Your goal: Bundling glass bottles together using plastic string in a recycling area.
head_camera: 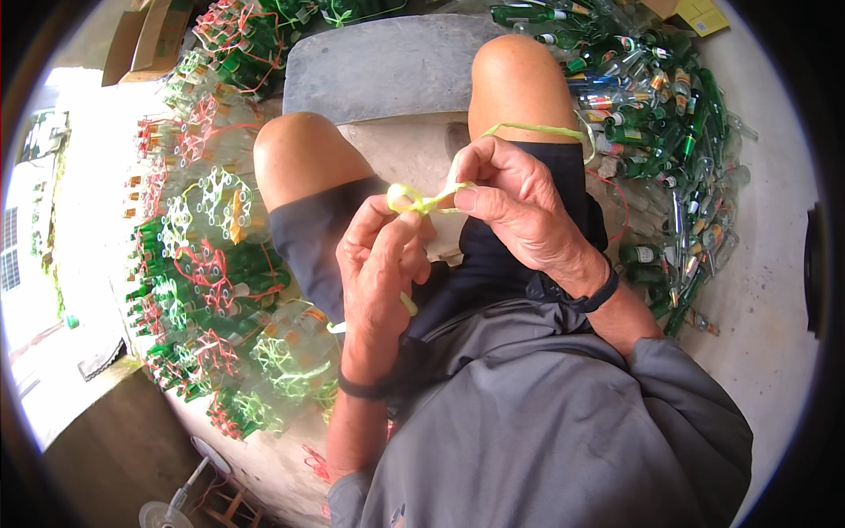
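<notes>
Between my two hands runs a yellow-green plastic twine (428,202), with a small loop and what looks like a knot near my left fingertips. My left hand (379,254) pinches the twine just under that loop, thumb against forefinger. A strand is pinched between the thumb and forefinger of my right hand (518,208). One length of the twine passes over my right knee, and another piece hangs below my left palm. Both hands are above my lap, between the knees. Beyond them stands a low grey stone slab (389,63).
On the left, many glass bottles stand in bundles (211,277) tied with red and pale green twine. Loose glass bottles (660,125) lie heaped on the right. A cardboard box (155,39) is at upper left, a pedestal fan (188,485) at lower left.
</notes>
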`<state>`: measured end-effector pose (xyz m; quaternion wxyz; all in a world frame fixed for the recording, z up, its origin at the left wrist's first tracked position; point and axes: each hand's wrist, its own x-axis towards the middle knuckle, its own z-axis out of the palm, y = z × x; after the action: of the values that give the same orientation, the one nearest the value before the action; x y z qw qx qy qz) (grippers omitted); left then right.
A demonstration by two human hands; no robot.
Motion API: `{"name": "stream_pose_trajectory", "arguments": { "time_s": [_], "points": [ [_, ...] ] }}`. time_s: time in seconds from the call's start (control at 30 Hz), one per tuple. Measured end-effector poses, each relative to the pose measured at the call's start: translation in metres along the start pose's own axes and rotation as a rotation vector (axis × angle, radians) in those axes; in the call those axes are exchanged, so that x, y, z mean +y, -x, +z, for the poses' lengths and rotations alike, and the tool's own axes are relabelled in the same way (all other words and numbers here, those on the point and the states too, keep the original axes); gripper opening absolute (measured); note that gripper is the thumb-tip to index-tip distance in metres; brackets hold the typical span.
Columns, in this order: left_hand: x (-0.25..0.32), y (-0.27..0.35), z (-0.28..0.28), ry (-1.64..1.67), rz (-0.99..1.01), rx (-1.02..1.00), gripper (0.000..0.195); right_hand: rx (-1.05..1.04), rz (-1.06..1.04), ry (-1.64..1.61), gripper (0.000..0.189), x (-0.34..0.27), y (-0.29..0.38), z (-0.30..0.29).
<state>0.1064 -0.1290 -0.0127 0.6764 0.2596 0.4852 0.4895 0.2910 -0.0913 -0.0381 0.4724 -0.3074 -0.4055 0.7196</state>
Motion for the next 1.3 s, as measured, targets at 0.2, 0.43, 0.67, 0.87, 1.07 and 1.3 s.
{"name": "stream_pose_trajectory", "arguments": {
  "time_s": [0.2, 0.43, 0.67, 0.87, 1.07, 1.3],
  "points": [
    [0.002, 0.000, -0.003, 0.090, -0.080, -0.020, 0.015, -0.015, 0.023, -0.055, 0.014, -0.006, 0.000, 0.002],
    [0.001, -0.003, -0.001, 0.138, -0.032, -0.004, 0.012, 0.074, -0.082, 0.504, 0.018, 0.000, 0.001, 0.001],
    [-0.004, -0.004, -0.006, 0.164, -0.034, -0.006, 0.005, 0.018, -0.136, 0.629, 0.015, -0.013, 0.008, -0.002],
    [-0.005, -0.005, -0.008, 0.169, -0.064, -0.014, 0.005, -0.035, -0.020, 0.235, 0.010, -0.018, 0.009, -0.005],
    [-0.007, -0.005, -0.008, 0.172, -0.065, -0.027, 0.006, 0.060, -0.124, 0.670, 0.014, -0.019, 0.009, -0.003],
    [-0.006, -0.006, -0.005, 0.128, -0.014, 0.003, 0.005, -0.036, -0.170, 1.025, 0.018, -0.046, 0.016, 0.003]
  ]
}}
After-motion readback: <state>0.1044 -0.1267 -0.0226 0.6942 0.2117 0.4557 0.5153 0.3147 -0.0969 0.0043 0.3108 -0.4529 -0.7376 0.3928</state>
